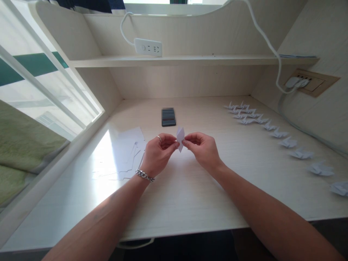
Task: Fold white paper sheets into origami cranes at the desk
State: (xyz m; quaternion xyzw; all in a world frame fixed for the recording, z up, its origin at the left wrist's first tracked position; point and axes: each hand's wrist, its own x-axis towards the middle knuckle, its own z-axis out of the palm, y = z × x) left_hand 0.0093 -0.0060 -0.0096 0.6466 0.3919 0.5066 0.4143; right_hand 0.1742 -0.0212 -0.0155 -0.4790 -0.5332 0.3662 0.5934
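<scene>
Both of my hands meet above the middle of the pale wooden desk [190, 192] and pinch one small folded piece of white paper [180, 136] between them. My left hand [157, 152], with a ring and a chain bracelet, grips its left side with closed fingers. My right hand [202, 146] grips its right side, fingers also closed. The paper stands upright and pointed, held a little above the desk. A loose stack of flat white paper sheets [122, 154] lies just left of my left hand.
A dark phone [168, 116] lies flat behind my hands. Several folded paper cranes [288, 142] run in a row along the desk's right side. A white power strip [148, 47] sits on the shelf, its cable running to a wall socket [310, 81]. A window is at left.
</scene>
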